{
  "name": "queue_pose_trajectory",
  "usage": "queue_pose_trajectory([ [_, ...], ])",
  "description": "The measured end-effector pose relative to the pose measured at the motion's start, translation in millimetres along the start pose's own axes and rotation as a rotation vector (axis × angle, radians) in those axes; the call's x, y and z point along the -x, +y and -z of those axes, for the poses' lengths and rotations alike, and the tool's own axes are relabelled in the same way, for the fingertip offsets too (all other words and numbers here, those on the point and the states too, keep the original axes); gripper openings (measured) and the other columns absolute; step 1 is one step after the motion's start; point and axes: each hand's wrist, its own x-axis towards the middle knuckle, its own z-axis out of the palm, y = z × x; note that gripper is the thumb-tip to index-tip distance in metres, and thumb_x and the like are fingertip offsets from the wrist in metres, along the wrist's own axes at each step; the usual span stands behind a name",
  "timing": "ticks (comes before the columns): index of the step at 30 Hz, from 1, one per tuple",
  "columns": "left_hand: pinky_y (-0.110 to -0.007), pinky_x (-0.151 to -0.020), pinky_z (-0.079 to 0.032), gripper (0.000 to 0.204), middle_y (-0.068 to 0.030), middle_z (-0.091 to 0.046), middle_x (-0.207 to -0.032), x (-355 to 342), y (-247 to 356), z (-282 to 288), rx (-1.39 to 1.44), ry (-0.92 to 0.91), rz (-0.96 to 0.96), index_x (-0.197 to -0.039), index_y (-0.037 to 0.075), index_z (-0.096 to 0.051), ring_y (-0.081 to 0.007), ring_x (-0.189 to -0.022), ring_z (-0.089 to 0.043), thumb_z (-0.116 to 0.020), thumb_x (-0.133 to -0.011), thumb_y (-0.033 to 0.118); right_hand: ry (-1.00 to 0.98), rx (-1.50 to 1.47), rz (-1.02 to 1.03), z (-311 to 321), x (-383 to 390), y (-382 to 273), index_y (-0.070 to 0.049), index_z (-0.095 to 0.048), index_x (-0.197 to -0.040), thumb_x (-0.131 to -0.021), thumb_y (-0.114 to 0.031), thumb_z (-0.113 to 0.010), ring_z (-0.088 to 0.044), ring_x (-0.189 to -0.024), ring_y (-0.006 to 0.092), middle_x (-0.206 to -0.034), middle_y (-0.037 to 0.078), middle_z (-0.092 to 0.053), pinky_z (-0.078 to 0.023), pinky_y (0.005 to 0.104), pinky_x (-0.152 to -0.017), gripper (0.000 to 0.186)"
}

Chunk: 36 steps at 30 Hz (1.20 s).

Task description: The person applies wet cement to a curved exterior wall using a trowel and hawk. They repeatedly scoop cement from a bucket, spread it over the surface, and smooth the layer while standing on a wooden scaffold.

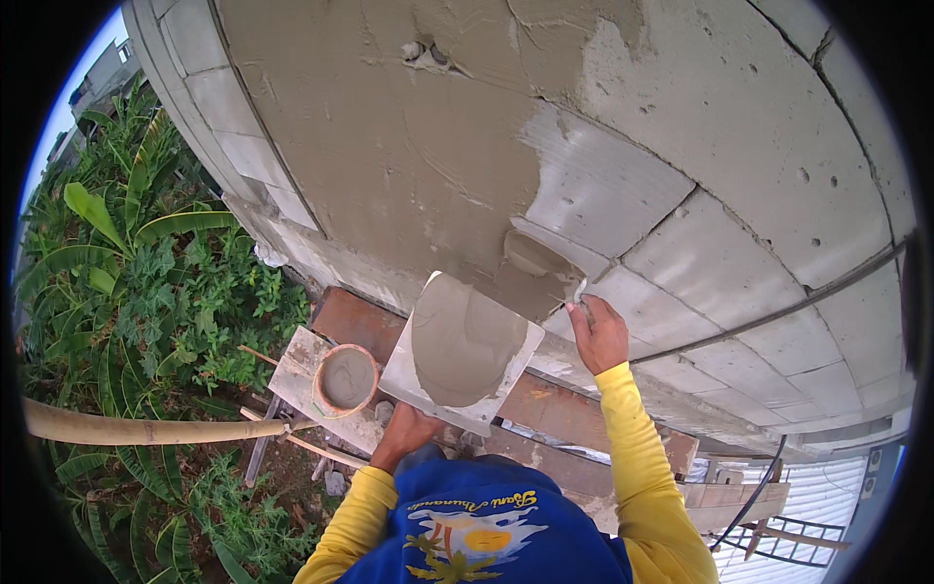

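My left hand (407, 434) is at the near left edge of a pale square plasterer's hawk (498, 399), its fingers partly hidden underneath. A broad mound of wet grey mortar (457, 341) covers most of the hawk's top. My right hand (599, 336) is closed round the handle of a trowel (545, 255), whose blade rests against the wall just beyond the hawk and carries some mortar. Around the blade, the wall (691, 258) shows bare pale blocks on the right. Smooth wet plaster (389, 146) coats its upper left part.
An orange-rimmed bucket of mortar (346, 378) stands on a board to the left of the hawk. Scaffold planks (555, 414) run along the wall's foot. A bamboo pole (146, 428) juts in from the left, above green plants (195, 311). At lower right lies a ladder (793, 537).
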Motion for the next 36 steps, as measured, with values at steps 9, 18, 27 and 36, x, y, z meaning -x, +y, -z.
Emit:
queue_pose_trajectory([
  [9,-0.037,-0.097,-0.055,0.051,-0.0139,-0.072,-0.122,32.3,-40.6,43.9,0.083,0.158,0.088,-0.131,-0.004,-0.064,-0.0232,-0.109,-0.069,-0.081,-0.086,0.013,-0.086,0.13,0.061,19.3,8.4,-15.8,0.0,-0.069,-0.115,-0.1,-0.028,-0.072,-0.069,-0.083,0.038,-0.098,0.017,-0.07,-0.056,0.0454,-0.075,0.032],
  [18,-0.029,-0.054,-0.047,0.033,-0.0022,-0.067,-0.081,8.2,-52.6,87.9,0.05,0.099,0.124,-0.112,0.0,-0.07,-0.0113,-0.063,-0.058,-0.081,-0.086,0.017,0.006,0.259,0.0,9.9,-13.9,-48.1,-0.004,-0.07,-0.116,-0.101,-0.034,-0.07,-0.071,-0.086,0.0387,-0.1,0.016,-0.071,-0.058,0.0492,-0.075,0.034],
  [27,-0.031,-0.063,-0.05,0.034,-0.0053,-0.069,-0.092,-8.7,-58.9,103.5,0.058,0.011,0.164,-0.116,-0.001,-0.067,-0.0143,-0.073,-0.061,-0.077,-0.086,0.011,0.154,-0.537,-0.222,177.4,-130.1,-131.8,-0.001,-0.072,-0.108,-0.106,-0.033,-0.066,-0.052,-0.063,0.0083,-0.08,0.001,-0.063,-0.041,0.0251,-0.057,0.032],
  [36,-0.038,-0.097,-0.055,0.049,-0.0147,-0.073,-0.119,-4.1,-27.4,82.7,0.121,-0.025,0.148,-0.125,-0.007,-0.065,-0.0236,-0.108,-0.069,-0.078,-0.08,0.006,0.11,-0.52,-0.187,150.3,-35.7,-35.9,-0.001,-0.068,-0.11,-0.109,-0.026,-0.062,-0.054,-0.064,0.0086,-0.08,0.001,-0.062,-0.043,0.0246,-0.059,0.026],
])
